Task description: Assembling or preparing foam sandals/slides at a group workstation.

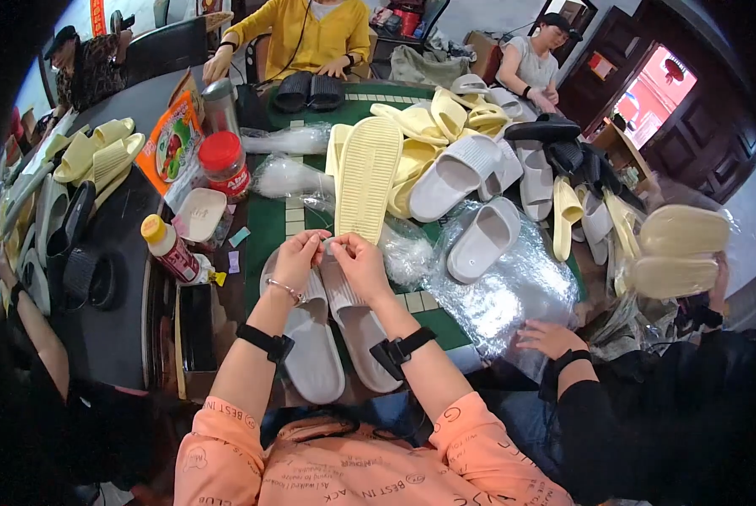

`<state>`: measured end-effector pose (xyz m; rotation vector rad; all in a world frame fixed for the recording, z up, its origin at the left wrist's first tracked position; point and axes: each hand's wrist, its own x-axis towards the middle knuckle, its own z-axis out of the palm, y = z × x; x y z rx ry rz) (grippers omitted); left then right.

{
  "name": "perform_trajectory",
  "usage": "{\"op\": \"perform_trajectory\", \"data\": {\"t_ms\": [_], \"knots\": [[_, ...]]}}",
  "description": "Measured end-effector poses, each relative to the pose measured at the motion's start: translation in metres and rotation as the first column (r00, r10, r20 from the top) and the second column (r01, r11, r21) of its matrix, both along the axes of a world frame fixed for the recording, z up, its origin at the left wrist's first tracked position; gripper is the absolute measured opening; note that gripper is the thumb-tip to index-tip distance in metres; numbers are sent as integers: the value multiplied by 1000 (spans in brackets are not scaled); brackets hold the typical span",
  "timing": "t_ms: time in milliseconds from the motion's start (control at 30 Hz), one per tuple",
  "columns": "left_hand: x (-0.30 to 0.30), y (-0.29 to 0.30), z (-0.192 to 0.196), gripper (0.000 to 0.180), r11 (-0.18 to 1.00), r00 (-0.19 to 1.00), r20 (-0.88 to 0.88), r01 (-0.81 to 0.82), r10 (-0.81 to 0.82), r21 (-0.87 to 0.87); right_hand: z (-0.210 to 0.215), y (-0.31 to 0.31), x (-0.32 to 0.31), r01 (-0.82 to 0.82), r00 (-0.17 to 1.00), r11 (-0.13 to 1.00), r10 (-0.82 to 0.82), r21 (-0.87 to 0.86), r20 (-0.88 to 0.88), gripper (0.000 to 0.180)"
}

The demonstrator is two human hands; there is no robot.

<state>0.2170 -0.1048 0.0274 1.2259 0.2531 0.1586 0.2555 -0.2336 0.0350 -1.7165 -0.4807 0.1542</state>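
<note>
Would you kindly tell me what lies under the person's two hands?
Under the left hand and right hand lie two grey slippers side by side; their toe ends are covered by the hands.

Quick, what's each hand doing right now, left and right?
Left hand: fingers pinched shut on a small pale piece above the grey slippers.
Right hand: pinched shut on the same small piece.

Head view, steeply down, close
</note>
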Motion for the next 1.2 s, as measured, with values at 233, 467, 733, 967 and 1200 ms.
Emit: {"op": "perform_trajectory", "data": {"t_ms": [233, 467, 733, 967, 1200], "knots": [[-2, -1, 4, 17, 998, 999, -28, 40, -39, 46, -6, -1, -2, -7, 998, 997, 13, 83, -66, 13], [-1, -5, 4, 13, 999, 1000, 7, -26, 25, 36, -9, 0, 2, 9, 994, 991, 6, 137, -107, 12], [-6, -5, 0, 14, 995, 999, 33, -36, 33, 89, -5, -2, -1, -15, 993, 993, 28, 113, -115, 12], [-5, -1, -1, 14, 999, 1000, 12, -25, 24, 40, -6, 2, -2, -50, 989, 982, 74, 181, -129, 9], [-3, -13, 11, 17, 982, 1000, 7, -29, 29, 188, -6, -3, 3, -24, 979, 963, 77, 269, -188, 20]]}}
